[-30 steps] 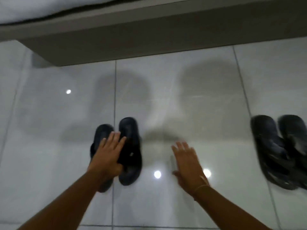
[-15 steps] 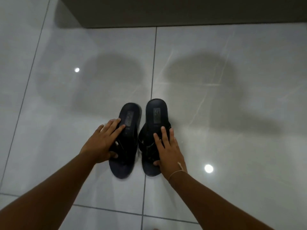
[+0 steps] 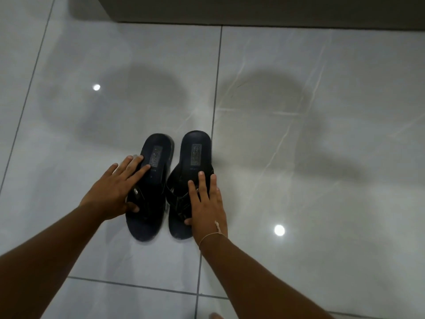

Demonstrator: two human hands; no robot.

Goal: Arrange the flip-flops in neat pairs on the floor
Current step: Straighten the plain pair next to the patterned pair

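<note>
On the tiled floor (image 3: 299,157) both dark flip-flops lie side by side, the left flip-flop (image 3: 149,192) under the flat left hand (image 3: 112,192) and the right flip-flop (image 3: 188,176) under the right hand (image 3: 207,203), fingers spread, unclamped; this pair seems nearly squared.

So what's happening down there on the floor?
A person is lining up a pair of dark flip-flops on the tiled floor. The left hand rests flat on the left flip-flop, the right hand on the right flip-flop. Both lie side by side, nearly parallel, heels pointing away from the person.
</note>
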